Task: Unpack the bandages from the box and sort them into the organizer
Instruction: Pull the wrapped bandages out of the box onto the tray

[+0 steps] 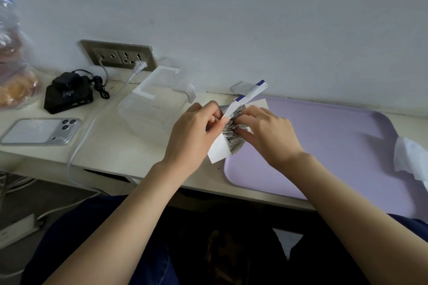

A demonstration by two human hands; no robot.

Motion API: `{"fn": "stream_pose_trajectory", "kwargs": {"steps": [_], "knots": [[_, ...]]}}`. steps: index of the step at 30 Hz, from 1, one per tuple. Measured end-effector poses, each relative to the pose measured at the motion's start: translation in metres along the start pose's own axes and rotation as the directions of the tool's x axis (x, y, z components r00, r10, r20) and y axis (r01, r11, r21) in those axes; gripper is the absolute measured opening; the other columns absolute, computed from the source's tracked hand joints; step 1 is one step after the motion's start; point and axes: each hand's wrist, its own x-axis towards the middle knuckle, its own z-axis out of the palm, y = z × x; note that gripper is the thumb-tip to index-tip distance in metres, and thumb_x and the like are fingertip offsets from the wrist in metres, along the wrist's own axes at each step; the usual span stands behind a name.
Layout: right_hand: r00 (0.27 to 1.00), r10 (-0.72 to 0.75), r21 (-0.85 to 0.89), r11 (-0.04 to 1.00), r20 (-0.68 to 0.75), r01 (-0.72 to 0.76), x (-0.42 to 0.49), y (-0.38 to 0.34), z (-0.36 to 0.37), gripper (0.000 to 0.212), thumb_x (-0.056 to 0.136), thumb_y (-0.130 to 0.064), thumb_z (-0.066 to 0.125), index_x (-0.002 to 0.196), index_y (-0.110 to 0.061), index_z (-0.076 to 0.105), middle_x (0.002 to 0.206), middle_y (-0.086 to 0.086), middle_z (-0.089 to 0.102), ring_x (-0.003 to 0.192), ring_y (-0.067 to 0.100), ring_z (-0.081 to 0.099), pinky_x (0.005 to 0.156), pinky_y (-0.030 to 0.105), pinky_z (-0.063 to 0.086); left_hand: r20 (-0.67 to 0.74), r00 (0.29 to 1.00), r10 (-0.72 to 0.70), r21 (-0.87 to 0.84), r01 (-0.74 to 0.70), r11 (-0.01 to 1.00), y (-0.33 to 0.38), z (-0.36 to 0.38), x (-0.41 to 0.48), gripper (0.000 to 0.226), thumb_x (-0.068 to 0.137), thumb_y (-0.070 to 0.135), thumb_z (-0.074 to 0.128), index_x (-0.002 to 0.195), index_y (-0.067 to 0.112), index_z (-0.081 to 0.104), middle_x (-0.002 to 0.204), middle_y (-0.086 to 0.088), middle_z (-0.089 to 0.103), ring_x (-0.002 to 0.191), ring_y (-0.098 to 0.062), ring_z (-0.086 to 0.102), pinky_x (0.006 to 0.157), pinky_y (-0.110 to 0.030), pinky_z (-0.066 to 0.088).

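Setting: cream desk (111,150), pale wall (254,18).
Box (218,150): white carton, flap up, over the lilac tray's (335,146) left edge.
Bandages (232,133): fanning from its mouth.
Left hand (192,132): grips the Box.
Right hand (271,134): pinches the Bandages.
Organizer (150,104): clear, just behind.

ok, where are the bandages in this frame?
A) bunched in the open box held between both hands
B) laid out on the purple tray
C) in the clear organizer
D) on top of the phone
A: the bandages sit bunched in the open box, which the left hand grips while the right hand pinches the bundle.
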Motion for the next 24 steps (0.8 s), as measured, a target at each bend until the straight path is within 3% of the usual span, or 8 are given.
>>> {"fn": "stream_pose_trajectory", "kwargs": {"steps": [3, 5, 8, 12, 14, 18, 21, 24], "knots": [[1.0, 0.017, -0.039, 0.999, 0.021, -0.016, 0.002, 0.001, 0.008, 0.019, 0.093, -0.028, 0.051, 0.101, -0.019, 0.065, 0.105, -0.001, 0.059, 0.095, 0.021, 0.058, 0.054, 0.027, 0.027, 0.017, 1.0, -0.007, -0.033, 0.007, 0.999, 0.0, 0.003, -0.001, 0.023, 0.084, 0.016, 0.069, 0.071, 0.009, 0.052, 0.057, 0.004, 0.049, 0.066, -0.014, 0.048, 0.058, -0.031, 0.041], [1.0, -0.005, -0.028, 1.0, 0.008, 0.006, 0.002, 0.001, 0.01, 0.021, 0.091, -0.025, 0.048, 0.088, -0.015, 0.066, 0.094, 0.001, 0.061, 0.081, 0.024, 0.062, 0.046, 0.024, 0.023, 0.026, 1.0, -0.007, -0.05, 0.008, 0.999, 0.0, 0.003, -0.001, 0.023, 0.084, 0.016, 0.07, 0.07, 0.008, 0.052, 0.056, 0.005, 0.05, 0.066, -0.013, 0.048, 0.058, -0.032, 0.041], [0.995, -0.04, -0.07, 0.997, -0.088, 0.034, 0.003, -0.001, 0.007, 0.029, 0.086, -0.026, 0.038, 0.073, -0.014, 0.061, 0.075, -0.001, 0.059, 0.061, 0.022, 0.058, 0.036, 0.021, 0.027, 0.01, 1.0, -0.023, -0.038, 0.023, 0.999, -0.001, 0.003, 0.001, 0.024, 0.083, 0.016, 0.07, 0.07, 0.008, 0.052, 0.057, 0.0, 0.055, 0.065, -0.017, 0.051, 0.058, -0.037, 0.045], [0.975, 0.006, -0.036, 0.999, -0.224, -0.014, 0.001, 0.002, -0.007, 0.026, 0.09, -0.032, 0.043, 0.077, -0.013, 0.056, 0.068, -0.002, 0.058, 0.058, 0.022, 0.056, 0.04, 0.021, 0.027, -0.019, 0.997, -0.07, -0.003, 0.07, 0.998, -0.006, 0.001, 0.005, 0.028, 0.085, 0.018, 0.068, 0.068, 0.015, 0.045, 0.056, 0.0, 0.056, 0.06, -0.02, 0.048, 0.056, -0.037, 0.047], [0.962, 0.106, 0.058, 0.994, -0.251, -0.095, -0.003, 0.006, -0.015, 0.024, 0.093, -0.031, 0.044, 0.084, -0.011, 0.053, 0.071, 0.002, 0.06, 0.059, 0.03, 0.057, 0.044, 0.025, 0.031, -0.021, 0.995, -0.094, 0.039, 0.095, 0.995, -0.008, 0.0, 0.006, 0.029, 0.085, 0.02, 0.067, 0.07, 0.017, 0.043, 0.059, -0.001, 0.058, 0.062, -0.021, 0.048, 0.056, -0.035, 0.045], [0.939, 0.299, 0.3, 0.923, -0.171, -0.239, -0.009, 0.027, -0.027, 0.014, 0.097, -0.024, 0.044, 0.097, -0.011, 0.048, 0.084, 0.006, 0.059, 0.073, 0.036, 0.054, 0.059, 0.035, 0.037, 0.001, 0.994, -0.113, 0.116, 0.112, 0.987, -0.007, 0.001, 0.006, 0.03, 0.087, 0.022, 0.065, 0.071, 0.018, 0.04, 0.061, 0.003, 0.054, 0.066, -0.018, 0.044, 0.055, -0.028, 0.03], [0.905, 0.385, 0.278, 0.903, -0.18, -0.328, -0.015, 0.045, -0.034, 0.014, 0.094, -0.021, 0.048, 0.103, -0.012, 0.053, 0.087, 0.01, 0.065, 0.079, 0.036, 0.057, 0.062, 0.036, 0.039, -0.001, 0.993, -0.119, 0.145, 0.118, 0.982, -0.005, 0.001, 0.005, 0.031, 0.088, 0.024, 0.064, 0.071, 0.019, 0.038, 0.062, 0.004, 0.054, 0.066, -0.016, 0.041, 0.055, -0.026, 0.024], [0.877, 0.461, 0.26, 0.87, -0.133, -0.418, -0.022, 0.062, -0.036, 0.028, 0.092, -0.013, 0.047, 0.12, -0.015, 0.051, 0.105, 0.013, 0.065, 0.09, 0.038, 0.056, 0.066, 0.038, 0.04, -0.003, 0.992, -0.123, 0.144, 0.122, 0.982, -0.004, 0.0, 0.006, 0.03, 0.088, 0.022, 0.064, 0.071, 0.018, 0.039, 0.062, 0.003, 0.054, 0.067, -0.017, 0.042, 0.055, -0.027, 0.024]]}}
